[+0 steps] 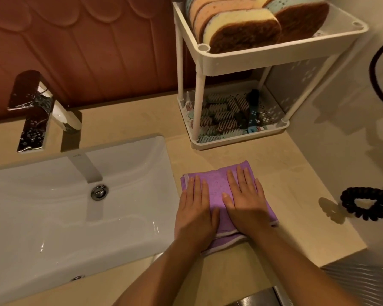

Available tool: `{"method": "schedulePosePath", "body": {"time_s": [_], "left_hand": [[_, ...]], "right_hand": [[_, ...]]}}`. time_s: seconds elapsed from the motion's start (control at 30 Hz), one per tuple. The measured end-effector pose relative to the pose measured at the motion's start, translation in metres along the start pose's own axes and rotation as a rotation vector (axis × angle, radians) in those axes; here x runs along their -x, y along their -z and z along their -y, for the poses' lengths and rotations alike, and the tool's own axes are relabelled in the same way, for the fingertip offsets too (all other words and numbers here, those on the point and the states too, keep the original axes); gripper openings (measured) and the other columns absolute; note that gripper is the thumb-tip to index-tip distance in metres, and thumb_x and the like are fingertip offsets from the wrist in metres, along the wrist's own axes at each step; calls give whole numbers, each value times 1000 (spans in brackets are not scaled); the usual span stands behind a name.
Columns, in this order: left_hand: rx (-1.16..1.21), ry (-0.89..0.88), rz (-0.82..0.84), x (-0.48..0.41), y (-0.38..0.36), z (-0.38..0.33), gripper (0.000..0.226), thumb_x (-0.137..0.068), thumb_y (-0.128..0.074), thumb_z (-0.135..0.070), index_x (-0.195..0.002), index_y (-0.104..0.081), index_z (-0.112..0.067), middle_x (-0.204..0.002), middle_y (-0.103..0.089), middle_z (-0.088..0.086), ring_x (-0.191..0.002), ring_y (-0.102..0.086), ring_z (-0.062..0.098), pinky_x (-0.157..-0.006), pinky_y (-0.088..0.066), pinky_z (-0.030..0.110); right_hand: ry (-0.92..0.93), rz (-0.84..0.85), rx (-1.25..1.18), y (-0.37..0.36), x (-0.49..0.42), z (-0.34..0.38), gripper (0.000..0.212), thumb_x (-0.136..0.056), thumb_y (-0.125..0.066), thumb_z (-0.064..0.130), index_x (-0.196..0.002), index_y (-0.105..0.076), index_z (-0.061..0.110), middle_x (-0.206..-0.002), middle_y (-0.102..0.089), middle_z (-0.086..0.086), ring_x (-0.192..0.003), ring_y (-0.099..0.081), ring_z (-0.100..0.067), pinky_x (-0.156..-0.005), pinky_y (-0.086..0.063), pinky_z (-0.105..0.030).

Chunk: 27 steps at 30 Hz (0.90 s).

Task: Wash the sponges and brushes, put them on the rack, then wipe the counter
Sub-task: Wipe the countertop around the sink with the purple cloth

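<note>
A folded purple cloth (217, 186) lies on the beige counter (296, 173) just right of the sink. My left hand (196, 208) and my right hand (245, 197) both press flat on it, fingers straight, side by side. Behind them stands a white two-tier rack (259, 56). Several sponges (241, 29) stand on edge in its top tray. Several striped brushes (223, 113) and a blue-handled brush (252, 115) lie in its bottom tray.
A white sink (64, 206) with a chrome drain plug fills the left side, wet inside. A chrome faucet (35, 111) stands behind it. A black coiled hair tie (367, 203) lies at the right. The counter's front edge runs below my forearms.
</note>
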<state>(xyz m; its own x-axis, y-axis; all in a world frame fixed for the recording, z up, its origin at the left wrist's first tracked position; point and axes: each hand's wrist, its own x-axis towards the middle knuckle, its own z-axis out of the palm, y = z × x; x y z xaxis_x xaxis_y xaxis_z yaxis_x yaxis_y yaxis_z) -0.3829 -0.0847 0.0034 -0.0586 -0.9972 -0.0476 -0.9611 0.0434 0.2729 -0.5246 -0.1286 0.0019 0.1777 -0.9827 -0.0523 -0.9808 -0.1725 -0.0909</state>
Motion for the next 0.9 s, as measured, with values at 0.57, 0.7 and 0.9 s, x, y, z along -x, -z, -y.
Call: {"method": "schedulePosePath", "body": {"time_s": [0.57,0.7,0.9], "left_hand": [[-16,-80,211,25,14,-11,70,-91,-10,-48,-149,0,-8,-158,3,12,-145,8,24,-115,4,34],[70,-186,265,23,41,10,59,-99,-28,-32,-149,-8,-8,-158,-4,12,-146,-3,23,-117,-12,33],[238,-86,325,43,80,63,44,-98,-32,-31,-140,-36,-15,-143,-43,8,-128,-41,25,-102,-34,31]], "right_hand": [[6,160,17,13,33,-5,83,-74,15,54,-149,6,21,-159,8,-5,-146,11,-20,-116,7,-36],[-24,203,4,28,35,9,66,-92,-5,44,-150,-3,14,-159,-2,-6,-147,2,-20,-118,3,-39],[80,204,-8,51,41,51,54,-100,-23,35,-150,-12,18,-160,-2,-4,-147,2,-20,-118,-6,-42]]}}
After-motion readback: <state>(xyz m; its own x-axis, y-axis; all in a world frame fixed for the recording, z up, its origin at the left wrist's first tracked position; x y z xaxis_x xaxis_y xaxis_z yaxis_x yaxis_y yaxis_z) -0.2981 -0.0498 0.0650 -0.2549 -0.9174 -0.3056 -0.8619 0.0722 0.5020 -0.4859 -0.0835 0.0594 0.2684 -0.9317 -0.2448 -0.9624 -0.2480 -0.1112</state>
